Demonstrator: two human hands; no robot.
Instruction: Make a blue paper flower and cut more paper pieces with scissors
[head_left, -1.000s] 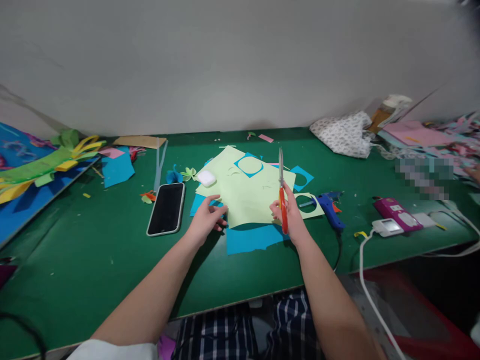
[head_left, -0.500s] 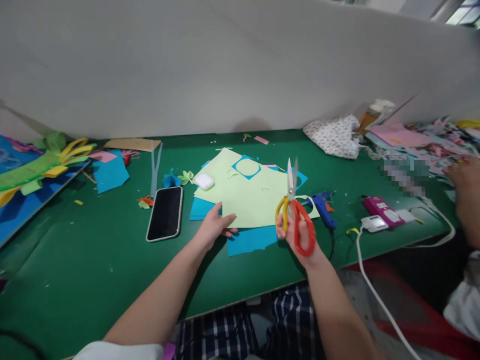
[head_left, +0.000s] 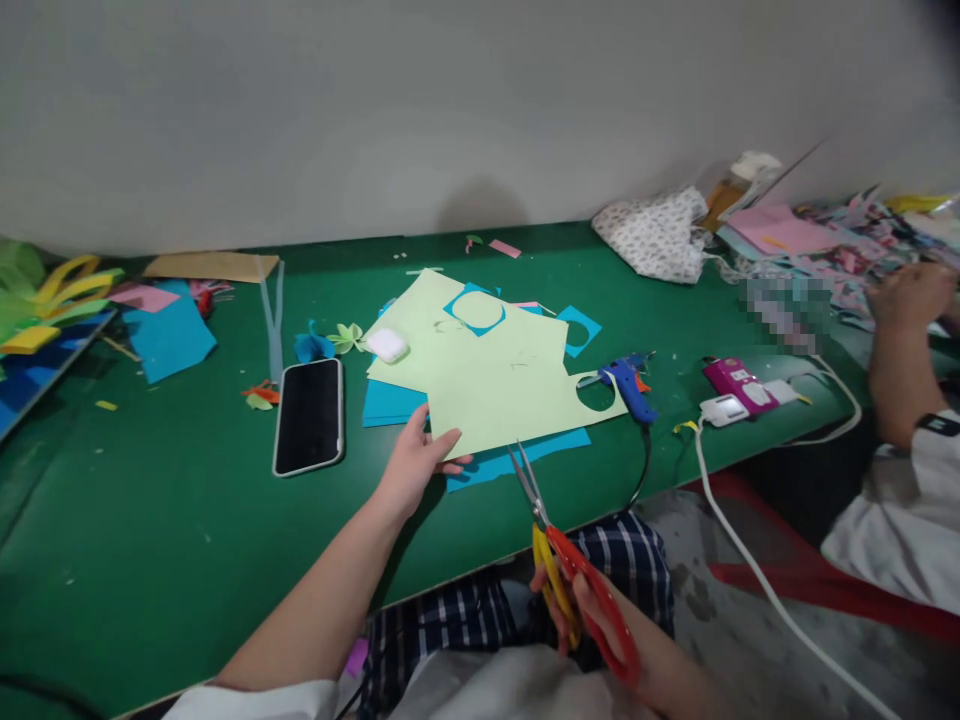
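My left hand (head_left: 420, 450) pinches the near left corner of a pale green sheet of paper (head_left: 495, 395), thumb on top and fingers beneath. A round hole is cut near the sheet's right end. My right hand (head_left: 577, 600) grips scissors (head_left: 544, 520) with one yellow and one red handle. Their blades are slightly parted and point at the sheet's near edge. Blue paper (head_left: 517, 465) lies under the sheet. On top of the green paper rest a blue frame-shaped offcut (head_left: 452, 300) and a small white case (head_left: 387, 346).
A phone (head_left: 308, 415) lies left of the paper, beside folded paper flowers (head_left: 347, 338). To the right are a blue glue gun (head_left: 634, 390), a magenta box (head_left: 739, 385) and a white cable (head_left: 731, 530). Another person's hand (head_left: 911, 295) is by paper scraps at far right.
My right hand has drawn back toward my lap, bringing the scissors from above the sheet to its near edge. The left hand still holds the corner. The view has shifted slightly.
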